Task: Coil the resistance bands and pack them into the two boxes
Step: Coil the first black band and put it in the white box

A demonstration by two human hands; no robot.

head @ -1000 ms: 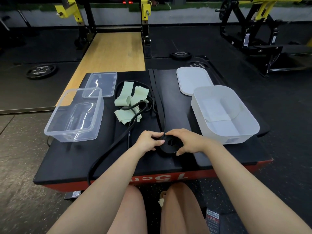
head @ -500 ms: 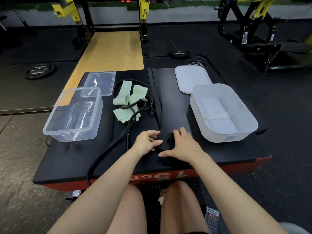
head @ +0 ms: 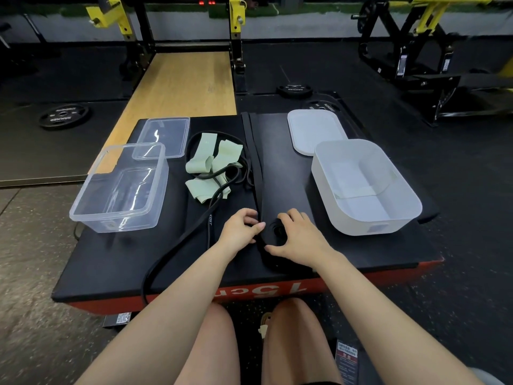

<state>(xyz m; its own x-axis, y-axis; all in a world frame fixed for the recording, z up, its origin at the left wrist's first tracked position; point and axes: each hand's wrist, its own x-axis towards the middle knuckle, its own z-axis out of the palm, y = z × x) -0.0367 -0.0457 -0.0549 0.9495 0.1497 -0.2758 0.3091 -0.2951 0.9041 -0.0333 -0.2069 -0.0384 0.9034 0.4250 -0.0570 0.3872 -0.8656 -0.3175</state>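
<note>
Both hands: left hand (head: 241,227) and right hand (head: 298,240) pinch the wide black band (head: 256,173), frame centre.
Coil: partly rolled between them.

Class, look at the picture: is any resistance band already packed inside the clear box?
No. The clear box holds nothing, and the green bands lie on the black platform beside it.

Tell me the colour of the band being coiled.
Black, a wide flat band, seen in the head view.
</note>
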